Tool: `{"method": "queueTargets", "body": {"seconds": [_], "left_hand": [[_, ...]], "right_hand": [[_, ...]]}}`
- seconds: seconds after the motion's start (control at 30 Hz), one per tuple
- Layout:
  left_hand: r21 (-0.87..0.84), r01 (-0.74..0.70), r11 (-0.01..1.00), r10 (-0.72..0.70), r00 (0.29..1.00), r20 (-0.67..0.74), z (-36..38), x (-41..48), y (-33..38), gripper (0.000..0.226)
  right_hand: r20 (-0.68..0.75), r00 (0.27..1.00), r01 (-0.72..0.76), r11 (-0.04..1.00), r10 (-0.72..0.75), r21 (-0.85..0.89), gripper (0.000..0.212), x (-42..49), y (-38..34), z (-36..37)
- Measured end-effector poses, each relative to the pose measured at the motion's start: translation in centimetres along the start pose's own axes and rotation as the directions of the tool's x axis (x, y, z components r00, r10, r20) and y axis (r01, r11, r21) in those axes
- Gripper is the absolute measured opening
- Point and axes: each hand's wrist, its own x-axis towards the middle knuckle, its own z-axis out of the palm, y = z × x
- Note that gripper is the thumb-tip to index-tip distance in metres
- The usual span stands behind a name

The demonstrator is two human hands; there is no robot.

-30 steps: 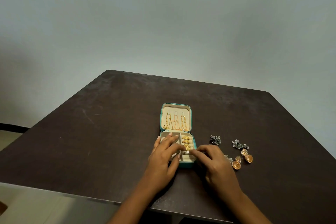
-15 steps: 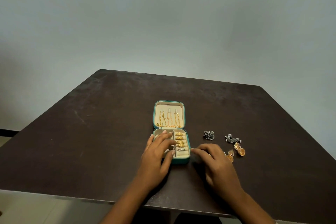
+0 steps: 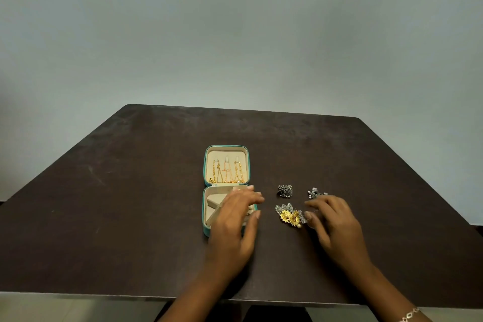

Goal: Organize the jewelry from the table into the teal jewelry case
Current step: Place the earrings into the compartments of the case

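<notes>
The teal jewelry case (image 3: 205,206) lies open on the dark table (image 3: 130,204), its lid holding gold chains (image 3: 226,174). My left hand (image 3: 235,219) is spread over the case's right half, fingers straight, hiding the ring rolls. To the right lie gold earrings (image 3: 290,217), a silver piece (image 3: 285,190) and another silver piece (image 3: 315,193). My right hand (image 3: 332,219) hovers just right of the gold earrings, fingers loosely bent above them, holding nothing that I can see.
A grey wall stands behind the table. The table's near edge (image 3: 104,294) runs across the bottom of the view. A bracelet (image 3: 409,315) is on my right wrist.
My right hand has left the case and moved right to the loose jewelry. My left hand has slid right over the case's ring side. The view has shifted slightly.
</notes>
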Motion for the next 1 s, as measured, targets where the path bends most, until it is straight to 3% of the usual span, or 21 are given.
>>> {"method": "queueTargets", "body": {"seconds": [0.13,0.2,0.27,0.4,0.5,0.57,0.63,0.8,0.9,1.0], "left_hand": [[-0.109,0.061,0.992,-0.054,0.996,0.072,3.2,1.2,2.1,0.024],[-0.152,0.134,0.979,-0.125,0.990,0.069,4.7,1.9,2.4,0.024],[-0.172,0.216,0.961,-0.207,0.976,0.067,6.0,2.7,2.3,0.025],[-0.074,0.352,0.933,-0.346,0.935,0.080,7.9,4.6,1.9,0.024],[0.104,0.434,0.895,-0.444,0.889,0.113,8.5,6.4,0.9,0.031],[0.300,0.407,0.863,-0.475,0.856,0.206,8.4,7.9,-0.1,0.031],[0.497,0.285,0.820,-0.482,0.811,0.331,8.0,9.4,-1.0,0.026],[0.607,0.072,0.791,-0.500,0.648,0.575,8.0,10.9,-2.4,0.022],[0.603,0.060,0.795,-0.484,0.663,0.572,8.2,10.8,-2.9,0.015],[0.545,0.117,0.830,-0.446,0.725,0.524,8.1,10.7,-2.9,0.006]], "right_hand": [[0.062,0.996,0.072,0.997,-0.070,-0.039,0.026,0.0,0.0,0.3],[0.054,0.998,0.025,0.998,-0.021,-0.058,0.017,0.0,0.4,0.5],[0.044,0.998,-0.051,0.997,0.054,-0.064,0.024,-0.1,0.8,0.6],[-0.026,0.996,-0.087,0.995,0.085,-0.051,0.015,0.3,1.0,0.6],[-0.083,0.987,-0.140,0.990,0.139,-0.009,0.025,0.6,1.2,0.4],[-0.098,0.975,-0.197,0.980,0.197,0.004,0.018,0.8,1.4,0.3],[-0.088,0.965,-0.247,0.969,0.248,0.017,0.017,0.9,1.7,0.5],[-0.093,0.962,-0.257,0.966,0.258,0.018,0.019,1.0,1.8,0.7],[-0.097,0.965,-0.242,0.970,0.243,0.021,0.018,1.1,1.7,0.7],[-0.086,0.968,-0.234,0.972,0.236,0.025,0.017,1.0,1.7,0.7]]}}
